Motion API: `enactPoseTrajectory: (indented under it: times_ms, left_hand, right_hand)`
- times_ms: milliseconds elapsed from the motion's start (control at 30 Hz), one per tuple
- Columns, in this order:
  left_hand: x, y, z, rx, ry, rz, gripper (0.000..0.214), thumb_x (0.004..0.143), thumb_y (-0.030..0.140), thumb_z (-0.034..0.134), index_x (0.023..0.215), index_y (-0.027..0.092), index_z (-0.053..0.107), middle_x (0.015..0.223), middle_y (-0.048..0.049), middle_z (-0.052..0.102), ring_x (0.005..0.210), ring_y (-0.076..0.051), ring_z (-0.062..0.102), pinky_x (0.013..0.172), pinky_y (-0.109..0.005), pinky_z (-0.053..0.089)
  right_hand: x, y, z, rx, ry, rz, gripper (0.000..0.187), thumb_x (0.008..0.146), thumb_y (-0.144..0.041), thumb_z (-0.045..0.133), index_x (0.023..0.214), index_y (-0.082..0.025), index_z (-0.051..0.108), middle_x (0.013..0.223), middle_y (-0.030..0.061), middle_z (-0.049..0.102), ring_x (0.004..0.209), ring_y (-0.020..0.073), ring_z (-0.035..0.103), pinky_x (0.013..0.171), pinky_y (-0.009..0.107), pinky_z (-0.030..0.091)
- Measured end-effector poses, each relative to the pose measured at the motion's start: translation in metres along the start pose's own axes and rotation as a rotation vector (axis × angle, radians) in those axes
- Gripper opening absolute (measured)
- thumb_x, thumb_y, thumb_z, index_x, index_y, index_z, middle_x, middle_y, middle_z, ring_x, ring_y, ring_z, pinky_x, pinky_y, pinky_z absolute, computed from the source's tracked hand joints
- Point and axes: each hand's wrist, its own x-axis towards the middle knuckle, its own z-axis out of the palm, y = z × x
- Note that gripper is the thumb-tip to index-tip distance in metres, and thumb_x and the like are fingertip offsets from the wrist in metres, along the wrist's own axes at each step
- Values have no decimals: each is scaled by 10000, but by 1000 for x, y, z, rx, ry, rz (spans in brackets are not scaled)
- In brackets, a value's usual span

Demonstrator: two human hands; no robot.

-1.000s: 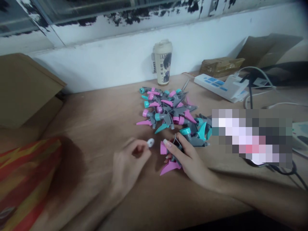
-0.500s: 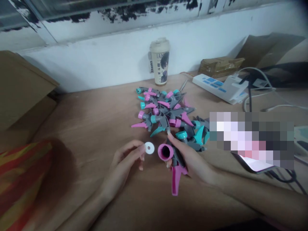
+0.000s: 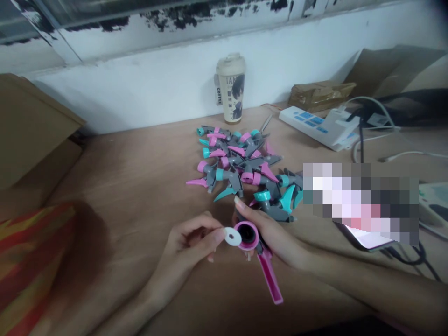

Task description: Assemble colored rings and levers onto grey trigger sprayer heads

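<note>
Between thumb and fingers, my left hand (image 3: 196,240) pinches a white washer (image 3: 232,236) with a small hole in its middle. The washer's right edge overlaps the rim of a pink collar on a grey spray trigger head (image 3: 268,275); I cannot tell whether they touch. My right hand (image 3: 275,233) is closed around the grey body of this head, the collar's dark opening facing me and its pink lever hanging down to the right. Just beyond my hands lies a heap of similar trigger heads (image 3: 229,175) in grey with pink or turquoise collars and levers.
A lidded coffee cup (image 3: 234,88) stands by the wall. To the right are a white power strip (image 3: 311,122) with cables, a small cardboard box (image 3: 320,94) and a partly blurred phone (image 3: 371,238). Brown cardboard (image 3: 31,130) and a red-yellow striped item (image 3: 35,256) lie left.
My left hand has brought the washer right and down to the collar. In my right hand the trigger head has tilted, its lever swinging to the right.
</note>
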Motion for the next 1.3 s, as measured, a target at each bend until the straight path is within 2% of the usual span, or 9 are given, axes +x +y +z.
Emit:
enactPoseTrajectory:
  times_ms: [67, 233, 400, 500, 667, 767, 900, 1100, 1300]
  left_hand:
    - [1, 8, 5, 95, 31, 37, 155, 808, 289, 608, 692, 193, 642, 596, 32, 481, 515, -71, 426, 447, -168, 369]
    - [4, 30, 13, 474, 151, 178, 144, 790, 242, 613, 660, 182, 633, 549, 49, 430, 500, -60, 394, 442, -160, 305]
    - [9, 46, 18, 790, 107, 293, 127, 767, 193, 598, 646, 192, 637, 536, 53, 446, 501, -61, 425, 453, -155, 320]
    - [13, 55, 23, 903, 66, 294, 146, 753, 200, 590, 612, 189, 627, 525, 48, 461, 499, -67, 444, 435, -156, 316]
    - [19, 62, 26, 913, 42, 199, 162, 771, 265, 590, 626, 195, 606, 557, 53, 553, 482, -66, 494, 410, -151, 333]
    - [20, 59, 25, 879, 65, 174, 107, 774, 280, 600, 704, 198, 604, 645, 51, 603, 489, -62, 532, 422, -144, 382]
    - [19, 53, 22, 851, -4, 260, 102, 817, 241, 551, 771, 223, 640, 818, 27, 603, 551, -51, 562, 482, -138, 437]
    - [12, 53, 20, 1010, 18, 419, 161, 845, 213, 517, 844, 284, 661, 870, 22, 574, 683, -96, 583, 578, -200, 446]
    - [9, 51, 16, 1072, 28, 452, 170, 873, 256, 482, 820, 279, 641, 882, 19, 590, 691, -118, 582, 551, -227, 431]
  right_hand:
    - [3, 2, -2, 12, 19, -2, 568, 808, -668, 411, 557, -174, 535, 375, -36, 503, 335, 62, 477, 314, 159, 293]
    - [9, 11, -7, 96, 28, -64, 592, 823, -652, 400, 505, -167, 521, 372, -33, 494, 346, 63, 479, 378, 175, 376]
    - [8, 10, -7, 89, 58, -19, 578, 803, -662, 425, 544, -162, 552, 372, -32, 507, 313, 58, 451, 339, 166, 342]
    - [7, 7, -6, 100, 85, -5, 581, 814, -656, 408, 553, -159, 556, 365, -30, 502, 318, 60, 460, 339, 162, 335]
    - [7, 6, -4, 153, 86, -20, 510, 804, -627, 464, 632, -161, 580, 401, -41, 523, 346, 63, 479, 384, 169, 379]
    - [8, 5, -4, 182, 59, -34, 506, 799, -622, 476, 607, -163, 565, 378, -45, 500, 349, 68, 481, 396, 174, 384]
    - [8, 4, -4, 181, 55, -33, 533, 801, -624, 465, 551, -161, 550, 371, -33, 489, 364, 72, 474, 425, 191, 399]
    - [6, 2, -4, 201, 50, -3, 531, 795, -643, 464, 581, -167, 560, 428, -28, 519, 400, 68, 470, 408, 178, 366]
    - [5, 3, -4, 188, 34, -9, 522, 794, -646, 465, 602, -171, 563, 428, -36, 516, 386, 62, 472, 375, 166, 326]
